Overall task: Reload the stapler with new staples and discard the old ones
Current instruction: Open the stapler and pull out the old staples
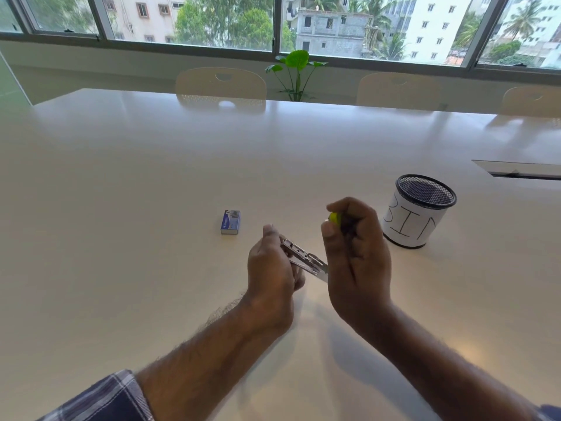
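A wide, glossy white table fills the room below a long band of windows, its smooth top mirroring the pale light; three cream chair backs with curved cut-out handles line the far edge, and one leafy green plant stands between the first two. Near the middle of the table lies one small rectangular staple box, blue cardboard with a silvery picture on its lid. To the right stands one cylindrical bin of black wire mesh, wrapped in white paper hand-lettered "BIN". Both hands are raised just above the table between box and bin. The left hand, wrist turned so its back faces the camera, curls its fingers around the near end of the stapler, whose bare metal magazine, a narrow shiny channel, slants from upper left down to lower right between the two hands. The right hand stands upright with fingers folded and thumb pressed inward, gripping what appears to be the stapler's yellow-green top, of which only a rounded tip shows. One plaid sleeve is rolled back on the left forearm.
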`<action>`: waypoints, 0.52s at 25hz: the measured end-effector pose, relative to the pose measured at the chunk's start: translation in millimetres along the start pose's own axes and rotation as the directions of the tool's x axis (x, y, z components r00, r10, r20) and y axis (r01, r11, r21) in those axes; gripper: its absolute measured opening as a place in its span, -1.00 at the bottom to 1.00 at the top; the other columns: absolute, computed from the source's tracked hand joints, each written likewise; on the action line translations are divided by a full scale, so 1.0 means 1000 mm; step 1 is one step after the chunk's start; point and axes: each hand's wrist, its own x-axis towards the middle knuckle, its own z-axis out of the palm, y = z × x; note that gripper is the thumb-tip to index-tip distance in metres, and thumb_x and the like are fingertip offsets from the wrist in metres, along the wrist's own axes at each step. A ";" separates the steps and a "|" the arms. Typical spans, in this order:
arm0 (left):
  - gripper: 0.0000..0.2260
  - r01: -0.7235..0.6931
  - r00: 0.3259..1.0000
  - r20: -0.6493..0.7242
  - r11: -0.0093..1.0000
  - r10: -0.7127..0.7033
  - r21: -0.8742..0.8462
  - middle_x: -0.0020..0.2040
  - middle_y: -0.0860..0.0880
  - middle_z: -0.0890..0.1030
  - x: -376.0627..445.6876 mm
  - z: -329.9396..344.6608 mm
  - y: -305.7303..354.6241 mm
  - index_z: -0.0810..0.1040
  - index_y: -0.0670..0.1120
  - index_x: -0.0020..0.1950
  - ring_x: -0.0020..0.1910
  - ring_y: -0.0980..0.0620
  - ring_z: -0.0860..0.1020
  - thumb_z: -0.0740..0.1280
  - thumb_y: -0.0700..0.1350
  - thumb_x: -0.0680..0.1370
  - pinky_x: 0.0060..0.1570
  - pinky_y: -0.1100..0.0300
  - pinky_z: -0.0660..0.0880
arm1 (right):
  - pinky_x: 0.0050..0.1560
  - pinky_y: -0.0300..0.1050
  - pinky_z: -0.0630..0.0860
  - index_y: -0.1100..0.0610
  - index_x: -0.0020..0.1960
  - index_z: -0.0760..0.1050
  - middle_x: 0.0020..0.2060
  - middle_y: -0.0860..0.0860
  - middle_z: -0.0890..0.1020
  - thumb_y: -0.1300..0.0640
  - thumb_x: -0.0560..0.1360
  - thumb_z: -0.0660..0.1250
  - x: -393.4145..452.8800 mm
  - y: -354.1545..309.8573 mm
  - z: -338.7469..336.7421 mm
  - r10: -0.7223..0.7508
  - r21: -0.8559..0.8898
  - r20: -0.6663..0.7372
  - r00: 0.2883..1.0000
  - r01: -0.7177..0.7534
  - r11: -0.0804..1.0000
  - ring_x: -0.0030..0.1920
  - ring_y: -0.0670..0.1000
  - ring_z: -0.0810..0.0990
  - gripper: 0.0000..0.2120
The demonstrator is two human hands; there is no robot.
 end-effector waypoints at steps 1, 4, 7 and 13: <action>-0.61 0.001 1.000 0.007 1.000 -0.001 -0.022 -0.58 -0.01 0.33 0.002 0.000 0.000 0.36 -0.11 -0.24 -0.66 0.10 0.24 0.08 0.10 0.66 -0.61 0.25 0.19 | -0.29 -0.20 0.34 -0.10 0.14 0.40 -0.28 -0.15 0.42 0.01 0.62 0.20 0.001 0.001 -0.003 0.004 0.018 -0.013 1.000 -0.004 1.000 -0.34 -0.05 0.41 -0.89; -0.60 -0.012 1.000 -0.011 0.995 0.011 -0.095 -0.58 -0.04 0.31 0.009 -0.002 0.005 0.38 -0.10 -0.27 -0.67 0.08 0.19 0.08 0.09 0.67 -0.54 0.23 0.14 | -0.25 -0.11 0.42 -0.06 0.13 0.41 -0.20 0.03 0.52 0.09 0.60 0.21 0.008 0.002 -0.015 0.060 0.096 -0.076 0.995 -0.052 0.994 -0.27 -0.02 0.47 -0.88; -0.59 0.020 1.000 0.013 0.995 -0.019 -0.098 -0.56 -0.04 0.33 0.013 -0.004 0.008 0.43 -0.09 -0.28 -0.64 0.07 0.21 0.11 0.13 0.65 -0.53 0.25 0.16 | -0.30 -0.11 0.44 0.07 0.09 0.46 -0.19 0.16 0.55 0.17 0.55 0.22 0.012 0.002 -0.026 0.178 0.205 -0.098 0.979 -0.155 0.966 -0.26 0.01 0.50 -0.87; -0.67 -0.020 1.000 0.022 0.999 0.021 -0.026 -0.57 -0.01 0.35 0.014 -0.003 0.005 0.42 -0.11 -0.23 -0.65 0.10 0.22 0.12 0.01 0.67 -0.58 0.29 0.16 | -0.48 -0.15 0.43 0.22 -0.15 0.51 -0.34 0.13 0.54 0.32 0.28 0.21 0.022 0.004 -0.048 0.487 0.191 -0.034 0.873 -0.473 0.860 -0.37 0.05 0.49 -0.82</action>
